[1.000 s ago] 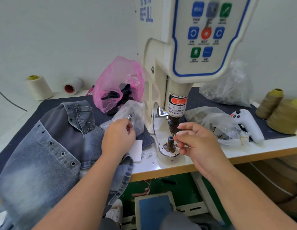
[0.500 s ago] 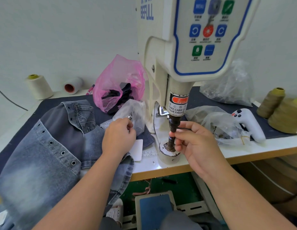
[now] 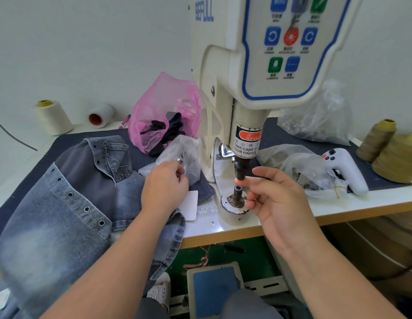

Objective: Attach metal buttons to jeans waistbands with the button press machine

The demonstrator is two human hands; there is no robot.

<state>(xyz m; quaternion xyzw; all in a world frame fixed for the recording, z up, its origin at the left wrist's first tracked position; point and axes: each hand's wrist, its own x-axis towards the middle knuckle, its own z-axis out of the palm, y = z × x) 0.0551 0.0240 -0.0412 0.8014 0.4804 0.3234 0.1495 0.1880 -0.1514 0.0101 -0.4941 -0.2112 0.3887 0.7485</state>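
1. Since half a second back: right hand (image 3: pixel 278 201) has eased a little off the press column, fingertip now just under the upper punch (image 3: pixel 240 168); a second back it was lower, at the lower die (image 3: pixel 237 194). Left hand (image 3: pixel 164 185) has barely shifted.
2. Right fingers: thumb and forefinger nearly closed by the punch tip. Cannot tell whether a button part sits between them.
3. Left fingers: curled, pinching a small pale stud (image 3: pixel 178 160) at the mouth of the clear bag (image 3: pixel 179 155).
4. Progress, my reading: loading stage. Jeans (image 3: pixel 62 203) lie left of the button press machine (image 3: pixel 258 65), not under the punch. Eyelets already run along the denim; no waistband button visible. Positioning and pressing remain.
5. Containers: clear bag holds small hardware, contents indistinct. Pink bag (image 3: pixel 163 111) holds dark fabric pieces. Two more clear bags (image 3: pixel 315 118) right of the machine; contents unreadable.
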